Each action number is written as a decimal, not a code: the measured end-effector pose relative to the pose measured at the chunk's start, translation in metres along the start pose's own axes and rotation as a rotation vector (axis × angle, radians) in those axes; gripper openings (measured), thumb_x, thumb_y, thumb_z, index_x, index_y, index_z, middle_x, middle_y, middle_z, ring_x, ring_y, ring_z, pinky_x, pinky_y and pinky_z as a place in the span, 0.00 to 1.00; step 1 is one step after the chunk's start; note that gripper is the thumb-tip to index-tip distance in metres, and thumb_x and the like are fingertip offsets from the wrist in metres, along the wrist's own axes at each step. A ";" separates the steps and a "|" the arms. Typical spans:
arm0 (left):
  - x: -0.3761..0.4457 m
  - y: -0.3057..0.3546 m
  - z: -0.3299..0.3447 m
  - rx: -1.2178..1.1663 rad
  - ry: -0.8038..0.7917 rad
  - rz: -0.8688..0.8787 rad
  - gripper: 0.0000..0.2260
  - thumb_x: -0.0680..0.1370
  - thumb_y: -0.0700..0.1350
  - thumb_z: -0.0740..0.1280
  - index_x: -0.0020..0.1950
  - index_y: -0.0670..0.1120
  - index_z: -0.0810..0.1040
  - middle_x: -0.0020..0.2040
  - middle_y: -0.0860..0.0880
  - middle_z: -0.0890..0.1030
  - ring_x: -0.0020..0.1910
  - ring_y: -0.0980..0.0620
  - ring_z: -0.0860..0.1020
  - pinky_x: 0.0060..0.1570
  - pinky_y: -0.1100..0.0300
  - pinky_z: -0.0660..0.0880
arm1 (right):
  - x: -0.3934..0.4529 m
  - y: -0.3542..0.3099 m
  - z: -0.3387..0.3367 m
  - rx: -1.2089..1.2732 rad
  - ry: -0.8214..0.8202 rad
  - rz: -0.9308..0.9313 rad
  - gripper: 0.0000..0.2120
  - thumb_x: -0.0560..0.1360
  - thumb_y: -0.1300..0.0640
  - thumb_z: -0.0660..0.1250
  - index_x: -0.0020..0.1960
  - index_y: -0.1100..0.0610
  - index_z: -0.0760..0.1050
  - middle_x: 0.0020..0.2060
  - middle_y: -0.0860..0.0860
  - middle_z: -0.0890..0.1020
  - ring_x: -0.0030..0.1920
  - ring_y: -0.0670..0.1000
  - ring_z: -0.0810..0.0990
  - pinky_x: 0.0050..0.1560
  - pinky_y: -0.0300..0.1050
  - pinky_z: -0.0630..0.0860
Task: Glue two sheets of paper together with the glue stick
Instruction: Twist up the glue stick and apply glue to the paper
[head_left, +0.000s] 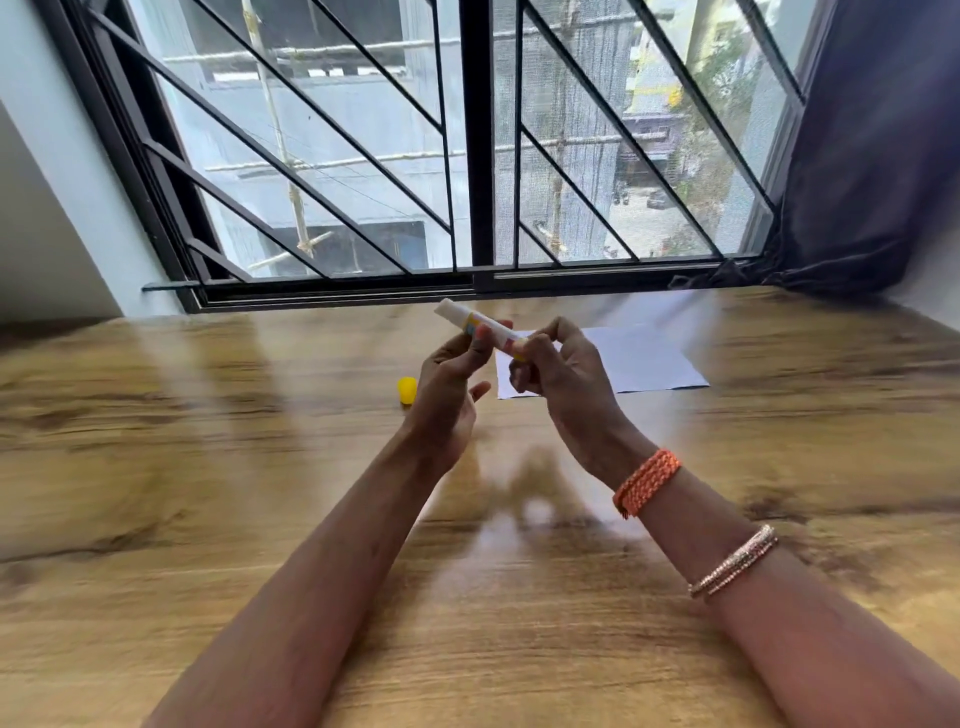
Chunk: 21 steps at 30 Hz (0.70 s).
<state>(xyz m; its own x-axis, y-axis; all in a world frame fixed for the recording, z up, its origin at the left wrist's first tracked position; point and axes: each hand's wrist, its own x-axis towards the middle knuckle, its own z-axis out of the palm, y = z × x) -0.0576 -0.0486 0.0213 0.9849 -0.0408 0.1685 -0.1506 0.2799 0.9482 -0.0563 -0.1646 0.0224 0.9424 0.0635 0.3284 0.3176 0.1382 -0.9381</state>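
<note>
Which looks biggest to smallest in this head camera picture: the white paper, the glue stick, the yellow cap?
1. White paper, flat on the table and partly hidden behind the hands.
2. Glue stick, held up nearer the camera, so it may look larger than it is.
3. Yellow cap, lying on the table.

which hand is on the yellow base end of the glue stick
The right hand, the one with the orange wristband, pinches the yellow base; the left hand holds the glue stick nearer its white tip.

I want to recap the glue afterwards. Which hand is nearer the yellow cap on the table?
Left. The left hand is raised just right of the cap, holding the glue stick. The right hand grips the stick's base, farther right, in front of the paper.
</note>
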 end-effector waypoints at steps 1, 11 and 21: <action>0.000 0.000 0.000 0.020 0.030 0.007 0.09 0.80 0.47 0.59 0.48 0.51 0.78 0.38 0.64 0.83 0.39 0.74 0.77 0.53 0.56 0.65 | -0.002 0.001 0.001 -0.099 0.027 -0.049 0.08 0.77 0.61 0.63 0.40 0.55 0.67 0.28 0.49 0.77 0.28 0.44 0.74 0.35 0.39 0.72; 0.000 0.004 0.002 0.072 0.162 0.095 0.10 0.78 0.47 0.62 0.40 0.47 0.78 0.31 0.62 0.81 0.34 0.75 0.76 0.44 0.64 0.65 | -0.012 0.008 0.004 -0.884 0.131 -0.629 0.06 0.74 0.60 0.66 0.47 0.59 0.69 0.36 0.45 0.75 0.39 0.51 0.75 0.51 0.48 0.62; -0.002 0.004 0.002 0.051 0.114 0.078 0.08 0.79 0.43 0.61 0.43 0.49 0.78 0.33 0.61 0.80 0.35 0.72 0.76 0.45 0.62 0.65 | -0.006 -0.002 0.006 -0.014 -0.001 0.117 0.05 0.78 0.57 0.63 0.43 0.55 0.70 0.30 0.47 0.76 0.35 0.45 0.73 0.42 0.39 0.68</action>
<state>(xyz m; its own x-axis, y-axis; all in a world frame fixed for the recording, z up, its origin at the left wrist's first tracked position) -0.0599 -0.0494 0.0253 0.9729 0.0888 0.2133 -0.2283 0.2284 0.9464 -0.0635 -0.1590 0.0225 0.9731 0.0789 0.2166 0.2069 0.1157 -0.9715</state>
